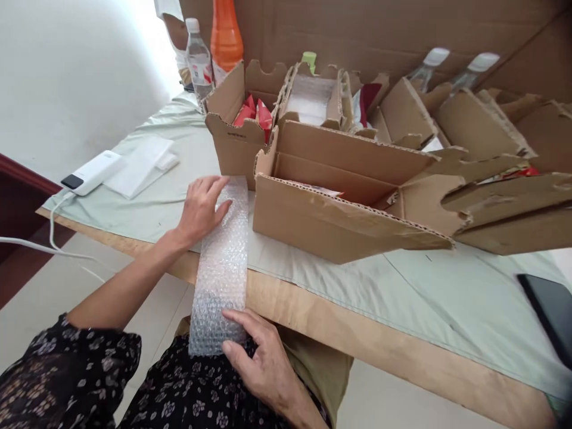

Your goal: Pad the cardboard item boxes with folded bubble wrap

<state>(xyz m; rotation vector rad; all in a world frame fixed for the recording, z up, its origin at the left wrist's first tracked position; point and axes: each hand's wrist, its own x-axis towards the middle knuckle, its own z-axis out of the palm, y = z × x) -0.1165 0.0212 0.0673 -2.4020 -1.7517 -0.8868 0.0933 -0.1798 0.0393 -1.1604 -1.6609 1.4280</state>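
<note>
A long strip of bubble wrap (221, 256) lies on the cloth-covered table and hangs over its front edge toward my lap. My left hand (205, 205) rests on the upper part of the strip, thumb and fingers apart. Lower down, my right hand (266, 357) is at the strip's right edge, with the index fingertip and thumb over the wrap and a gap between them. The other fingers of that hand are partly hidden. A long cardboard box (330, 229) stands just right of the strip, and a smaller cardboard box (236, 152) is behind its far end.
More open cardboard boxes (402, 113) fill the back and right. Behind them stand a clear bottle (199, 59) and an orange bottle (226, 39). At left are a white power bank (92, 173) with a cable and white sheets (140, 164). A black phone (547, 313) lies far right.
</note>
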